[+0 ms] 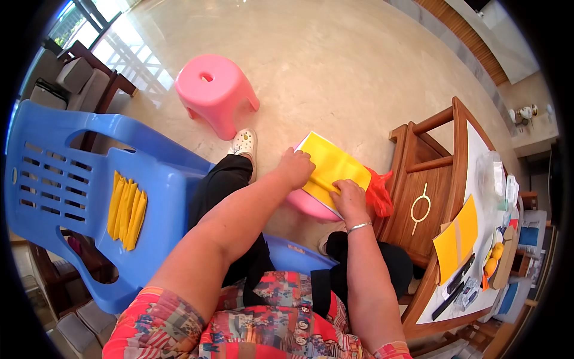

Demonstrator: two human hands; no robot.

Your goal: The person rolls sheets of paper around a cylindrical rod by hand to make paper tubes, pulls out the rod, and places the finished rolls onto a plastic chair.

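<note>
A yellow sheet (336, 166) lies over a white-edged flat piece on top of a pink stool (312, 206) between the knees. My left hand (295, 168) rests at the sheet's left edge, its fingers curled onto the yellow surface. On the near right part of the sheet is my right hand (350, 198), with a silver bangle at the wrist and its fingers bent against the yellow. Whether either hand pinches the sheet is hard to tell. Several folded yellow strips (127, 210) lie side by side on the blue chair (156, 206) at the left.
Another pink stool (208, 78) stands on the floor ahead. A red plastic bag (381, 192) hangs beside the wooden table (439, 197) at the right, which carries a yellow sheet (457, 239), black-handled tools (453, 290) and orange fruit (494, 258).
</note>
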